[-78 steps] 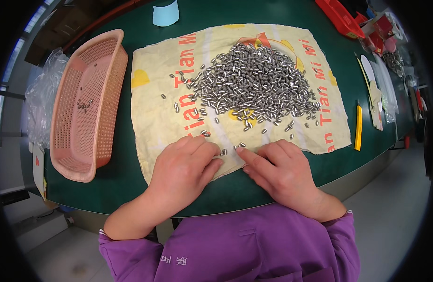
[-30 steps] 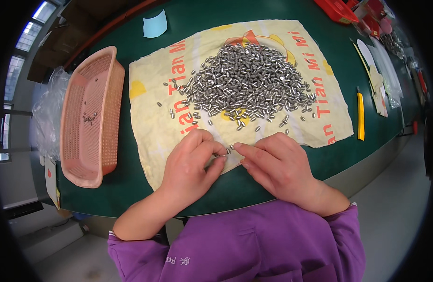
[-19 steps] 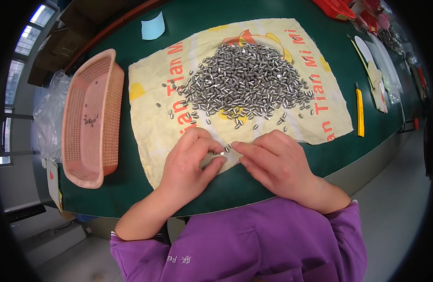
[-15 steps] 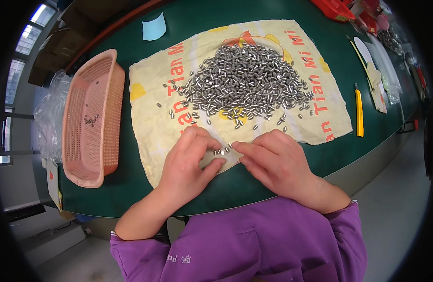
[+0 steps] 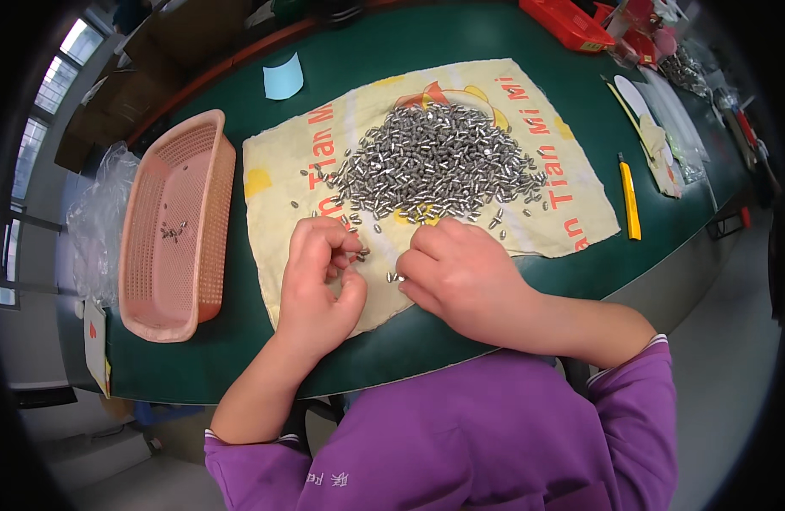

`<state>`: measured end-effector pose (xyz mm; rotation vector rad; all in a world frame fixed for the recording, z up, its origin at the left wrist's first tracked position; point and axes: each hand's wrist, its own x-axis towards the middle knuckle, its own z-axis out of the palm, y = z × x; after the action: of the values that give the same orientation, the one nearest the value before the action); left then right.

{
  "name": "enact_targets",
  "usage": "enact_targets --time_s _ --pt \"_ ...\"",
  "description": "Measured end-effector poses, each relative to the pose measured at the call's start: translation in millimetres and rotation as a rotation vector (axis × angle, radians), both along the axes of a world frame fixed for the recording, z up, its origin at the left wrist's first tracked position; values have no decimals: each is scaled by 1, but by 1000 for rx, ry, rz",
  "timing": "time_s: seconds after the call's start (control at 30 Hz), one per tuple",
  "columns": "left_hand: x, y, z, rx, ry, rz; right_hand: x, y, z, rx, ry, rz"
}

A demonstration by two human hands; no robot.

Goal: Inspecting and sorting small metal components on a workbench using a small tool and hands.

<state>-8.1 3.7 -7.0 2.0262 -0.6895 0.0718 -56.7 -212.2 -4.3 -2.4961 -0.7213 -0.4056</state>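
Note:
A large heap of small silvery bullet-shaped metal pieces [image 5: 435,162] lies on a cream printed cloth [image 5: 269,226]. My left hand [image 5: 320,285] is at the cloth's near side, fingers loosely curled and thumb standing apart. A couple of metal pieces [image 5: 363,255] show right at its fingertips; no firm grip on them is visible. Across a small gap, my right hand [image 5: 465,268] has its fingers and thumb drawn together at a metal piece [image 5: 399,278], with another beside it on the cloth. The right palm is hidden from view.
A pink plastic basket [image 5: 221,230] with a few metal pieces stands left, beside a clear plastic bag [image 5: 94,230]. Blue paper [image 5: 283,77] lies at the back. A yellow cutter knife [image 5: 630,200] rests right of the cloth; a red tray [image 5: 571,30] sits far right.
My hands have moved apart, the left one drawing leftward. A couple of pieces from the small row between them now sit by my left fingertips. The whole view has shifted slightly.

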Motion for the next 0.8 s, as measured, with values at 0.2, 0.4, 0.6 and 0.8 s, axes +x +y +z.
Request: enact_targets --time_s 0.2,0.4,0.6,0.8 --pt "2 1 -2 -30 -34 -9 0 3 -3 -44 -43 0" --pt "5 5 6 -96 -119 -73 15 -61 40 125 -124 -233" --pt "-36 10 75 -350 112 -832 38 -166 47 313 131 -616" --pt "-94 -8 79 -938 52 -1189 50 -136 51 349 253 -466"
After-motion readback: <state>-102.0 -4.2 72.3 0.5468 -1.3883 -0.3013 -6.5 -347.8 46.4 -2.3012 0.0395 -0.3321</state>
